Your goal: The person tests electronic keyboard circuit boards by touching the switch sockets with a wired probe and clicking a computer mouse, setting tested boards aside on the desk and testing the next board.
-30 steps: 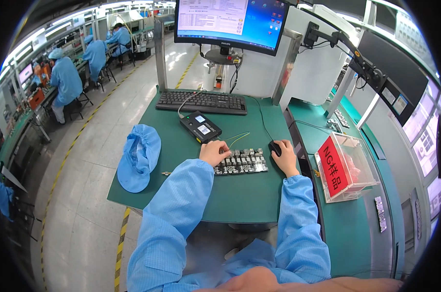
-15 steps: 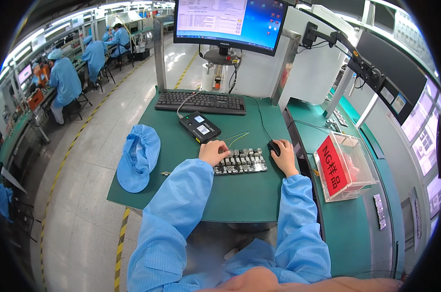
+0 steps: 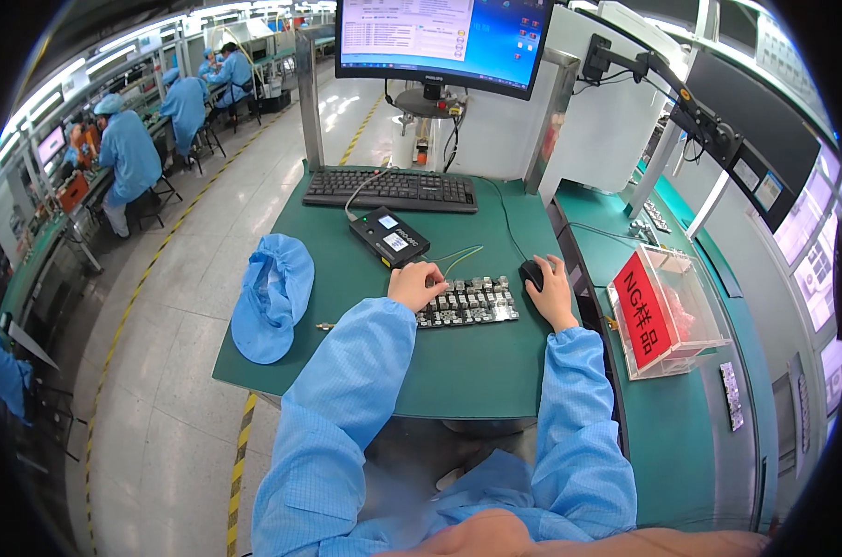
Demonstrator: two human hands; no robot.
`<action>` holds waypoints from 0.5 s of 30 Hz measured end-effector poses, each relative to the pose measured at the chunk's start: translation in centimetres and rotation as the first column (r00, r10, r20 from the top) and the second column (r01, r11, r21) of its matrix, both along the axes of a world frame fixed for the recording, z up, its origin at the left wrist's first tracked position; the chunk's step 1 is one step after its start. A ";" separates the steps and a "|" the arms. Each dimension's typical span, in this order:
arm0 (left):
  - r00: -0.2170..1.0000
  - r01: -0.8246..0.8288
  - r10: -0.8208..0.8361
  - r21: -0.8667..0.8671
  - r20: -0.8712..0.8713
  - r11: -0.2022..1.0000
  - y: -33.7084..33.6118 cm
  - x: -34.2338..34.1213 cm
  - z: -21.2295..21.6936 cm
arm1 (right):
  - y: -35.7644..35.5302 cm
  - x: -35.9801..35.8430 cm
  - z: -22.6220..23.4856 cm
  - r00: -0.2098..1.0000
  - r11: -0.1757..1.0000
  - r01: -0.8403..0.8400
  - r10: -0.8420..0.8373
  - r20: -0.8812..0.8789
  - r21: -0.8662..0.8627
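My left hand (image 3: 415,287) rests at the left end of a panel of small circuit boards (image 3: 467,302) lying on the green table. Its thumb and fingertips are pinched together at the panel's edge, and whatever lies between them is too small to make out. My right hand (image 3: 553,293) is on a black mouse (image 3: 531,274) just right of the panel, the fingers draped over its right side. Behind my left hand sits a black box-shaped device (image 3: 390,237) with a small lit screen. A thin yellow-green wire (image 3: 465,259) loops from near this box toward the panel.
A black keyboard (image 3: 393,190) lies at the back, below a monitor (image 3: 440,42). The blue cap (image 3: 272,297) is on the left. On the right bench stands a clear box (image 3: 667,316) with a red sign, near a loose board strip (image 3: 731,396). Several people in blue work at the far left.
The whole view has shifted a little, so the table appears slightly farther right. My hands stay at the panel and the mouse; the right fingers look slightly more raised.
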State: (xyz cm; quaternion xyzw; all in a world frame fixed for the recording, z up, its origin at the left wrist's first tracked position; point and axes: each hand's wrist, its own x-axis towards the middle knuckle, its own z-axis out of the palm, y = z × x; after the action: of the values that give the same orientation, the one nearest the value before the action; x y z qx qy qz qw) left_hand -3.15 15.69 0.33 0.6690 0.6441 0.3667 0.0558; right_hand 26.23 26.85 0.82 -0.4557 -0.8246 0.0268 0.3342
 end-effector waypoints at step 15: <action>0.998 0.024 -0.023 -0.021 0.056 0.999 0.3 0.0 -0.3 | -0.1 -0.1 -0.2 1.000 0.991 -0.013 0.010 0.020 0.135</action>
State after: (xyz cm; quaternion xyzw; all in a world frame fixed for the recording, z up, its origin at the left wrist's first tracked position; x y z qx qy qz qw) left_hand -3.18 16.03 0.07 0.6655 0.6382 0.3775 0.0851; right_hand 26.17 26.77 0.58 -0.4273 -0.8303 -0.0317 0.3563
